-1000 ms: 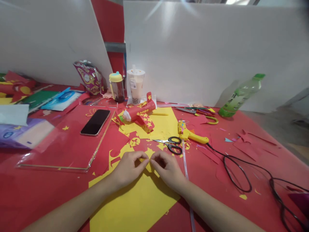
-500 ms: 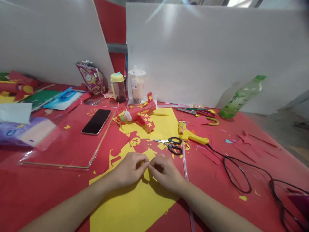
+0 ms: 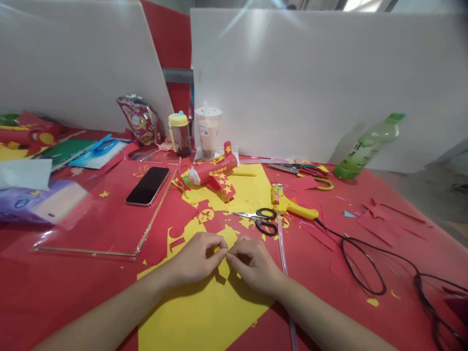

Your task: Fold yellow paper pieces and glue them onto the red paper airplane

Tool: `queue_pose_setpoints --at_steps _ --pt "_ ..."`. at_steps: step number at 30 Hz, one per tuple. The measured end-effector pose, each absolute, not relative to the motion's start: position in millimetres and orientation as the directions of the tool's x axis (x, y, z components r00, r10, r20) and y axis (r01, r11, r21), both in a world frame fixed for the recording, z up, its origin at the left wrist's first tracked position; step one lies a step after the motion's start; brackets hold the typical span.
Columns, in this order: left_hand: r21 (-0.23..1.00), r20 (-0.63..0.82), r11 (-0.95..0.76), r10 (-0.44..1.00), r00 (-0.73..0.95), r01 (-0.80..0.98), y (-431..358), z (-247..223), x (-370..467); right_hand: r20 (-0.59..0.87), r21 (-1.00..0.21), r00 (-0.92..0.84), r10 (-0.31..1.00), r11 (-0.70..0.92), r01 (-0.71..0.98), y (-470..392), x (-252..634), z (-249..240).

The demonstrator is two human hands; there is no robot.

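My left hand (image 3: 203,257) and my right hand (image 3: 254,263) meet fingertip to fingertip over a yellow paper sheet (image 3: 193,317). Both are closed in a pinch. A small piece of yellow paper (image 3: 223,268) shows at the fingertips, mostly hidden by them, its shadow falling on the sheet. Just beyond my hands lie black-handled scissors (image 3: 266,222), slightly spread, among yellow cut scraps (image 3: 192,227). Farther back, a red paper rocket (image 3: 214,169) with yellow stars rests on its side. To the right of the scissors is a yellow glue gun (image 3: 298,208).
A phone (image 3: 147,185) lies on a clear plastic sleeve (image 3: 91,229) at left, near a tissue pack (image 3: 44,202). Behind stand a yellow-lidded bottle (image 3: 180,136), a bubble tea cup (image 3: 208,131) and a tilted green bottle (image 3: 369,148). The glue gun's black cord (image 3: 380,256) loops rightward.
The whole view has shifted slightly. My hands stay pinched together over the yellow sheet, with only a very small movement of the fingers.
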State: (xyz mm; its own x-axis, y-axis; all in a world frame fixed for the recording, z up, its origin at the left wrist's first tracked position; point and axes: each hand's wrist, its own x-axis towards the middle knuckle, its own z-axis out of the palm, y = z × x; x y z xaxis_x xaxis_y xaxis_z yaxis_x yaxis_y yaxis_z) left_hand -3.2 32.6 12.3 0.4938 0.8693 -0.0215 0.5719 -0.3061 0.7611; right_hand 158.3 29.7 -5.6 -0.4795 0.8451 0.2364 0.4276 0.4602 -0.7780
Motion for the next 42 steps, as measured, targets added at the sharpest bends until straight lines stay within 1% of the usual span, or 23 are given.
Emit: queue_pose_setpoints --at_steps 7,11,14,19,22,30,35,38,42 --pt "0.790 -0.044 -0.275 0.866 0.498 0.548 33.1 12.7 -4.2 0.254 -0.771 -0.474 0.843 0.472 0.427 28.1 157.7 -3.9" --pt "0.801 -0.046 -0.261 0.871 0.490 0.539 33.9 12.5 -4.5 0.290 -0.752 -0.478 0.829 0.507 0.421 27.3 158.1 -3.5" --pt "0.813 -0.048 -0.245 0.875 0.481 0.528 33.6 13.1 -3.9 0.304 -0.749 -0.452 0.838 0.504 0.431 27.4 158.1 -2.7" --pt "0.846 -0.056 -0.188 0.900 0.432 0.499 32.7 13.0 -2.8 0.199 -0.807 -0.413 0.889 0.388 0.446 29.3 157.6 -1.0" --pt "0.854 -0.071 -0.155 0.912 0.405 0.497 34.1 11.7 -3.4 0.178 -0.815 -0.388 0.904 0.357 0.457 30.4 157.5 -3.1" --pt "0.822 -0.109 -0.155 0.902 0.418 0.548 38.0 11.4 -5.7 0.171 -0.839 -0.358 0.918 0.326 0.436 30.6 158.5 -7.4" --pt "0.826 -0.123 -0.167 0.879 0.460 0.539 39.1 11.1 -7.9 0.123 -0.812 -0.374 0.919 0.310 0.494 31.5 157.4 -5.9" --pt "0.836 -0.139 -0.165 0.860 0.492 0.524 40.5 11.8 -9.0 0.108 -0.796 -0.410 0.906 0.326 0.510 32.0 156.7 -5.5" --pt "0.828 -0.145 -0.185 0.841 0.521 0.530 41.5 13.0 -9.2 0.130 -0.783 -0.443 0.887 0.366 0.503 31.7 156.8 -6.1"
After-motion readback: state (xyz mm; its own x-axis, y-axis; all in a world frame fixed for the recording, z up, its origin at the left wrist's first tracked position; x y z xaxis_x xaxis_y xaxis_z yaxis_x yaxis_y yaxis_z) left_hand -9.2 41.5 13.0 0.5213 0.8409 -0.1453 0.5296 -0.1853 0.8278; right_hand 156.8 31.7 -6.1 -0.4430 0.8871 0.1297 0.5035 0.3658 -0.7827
